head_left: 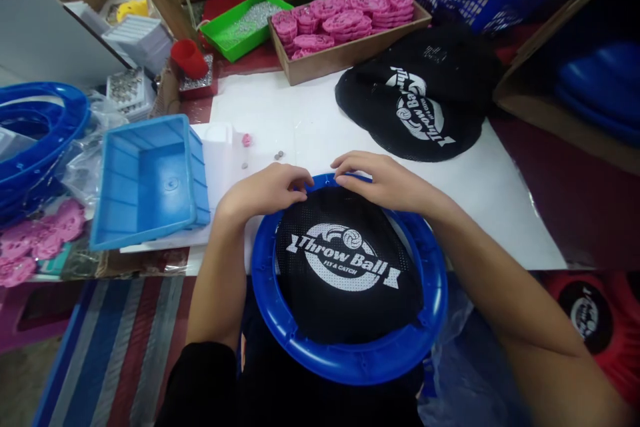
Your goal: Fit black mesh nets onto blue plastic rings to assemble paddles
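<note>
A glossy blue ring [350, 362] surrounded black mesh [345, 310] printed white "Throw Ball", at the worktop's [305, 124] near edge. Left hand [276, 186] and right hand [376, 177] curled at the far rim; pinching could not be determined.

Dark red tabletop [565, 194] partly under white sheet [505, 220]

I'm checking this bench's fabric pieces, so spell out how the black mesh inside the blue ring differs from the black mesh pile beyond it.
The ring mesh is bordered by the blue ring; the mesh pile lies unframed, largely over the white sheet. The ring mesh shows its print slanting gently, while the mesh pile's is turned more steeply. Both are black with white Throw Ball printing.
</note>
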`<act>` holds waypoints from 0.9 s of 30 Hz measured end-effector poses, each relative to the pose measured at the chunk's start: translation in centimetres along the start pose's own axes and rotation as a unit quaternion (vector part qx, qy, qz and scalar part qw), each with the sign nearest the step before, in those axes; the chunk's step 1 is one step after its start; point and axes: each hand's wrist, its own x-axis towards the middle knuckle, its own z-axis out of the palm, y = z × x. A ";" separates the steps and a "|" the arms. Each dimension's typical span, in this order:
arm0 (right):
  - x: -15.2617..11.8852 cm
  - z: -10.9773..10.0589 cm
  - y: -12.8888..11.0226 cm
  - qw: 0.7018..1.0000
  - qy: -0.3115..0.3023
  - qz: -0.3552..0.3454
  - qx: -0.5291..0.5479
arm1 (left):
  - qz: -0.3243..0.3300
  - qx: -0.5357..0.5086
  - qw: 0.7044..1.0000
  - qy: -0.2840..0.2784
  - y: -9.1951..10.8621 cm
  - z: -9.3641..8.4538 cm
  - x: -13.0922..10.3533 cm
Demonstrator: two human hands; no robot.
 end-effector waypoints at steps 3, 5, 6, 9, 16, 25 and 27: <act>1.4 0.6 -0.8 0.998 -0.052 -0.036 -0.030 | -0.025 -0.011 1.000 0.010 0.3 0.1 0.0; 2.0 0.6 -1.1 0.993 -0.094 -0.044 -0.061 | -0.041 -0.035 0.998 0.022 0.4 0.1 -0.1; 2.2 0.6 -1.1 0.991 -0.104 -0.040 -0.070 | -0.049 -0.046 0.997 0.027 0.4 0.0 -0.1; 2.0 0.0 -0.8 0.993 -0.100 -0.019 -0.054 | -0.056 -0.063 0.996 0.037 0.2 -0.1 -0.3; 1.1 -0.4 0.3 0.995 -0.088 0.013 0.045 | -0.010 -0.043 0.999 0.030 -0.5 -0.1 -0.6; 1.1 0.4 0.1 0.994 -0.062 0.052 0.077 | -0.014 -0.036 0.999 0.011 -0.6 0.0 -0.6; 1.1 0.5 0.2 0.995 -0.056 0.051 0.067 | -0.019 -0.045 0.999 0.014 -0.6 0.0 -0.4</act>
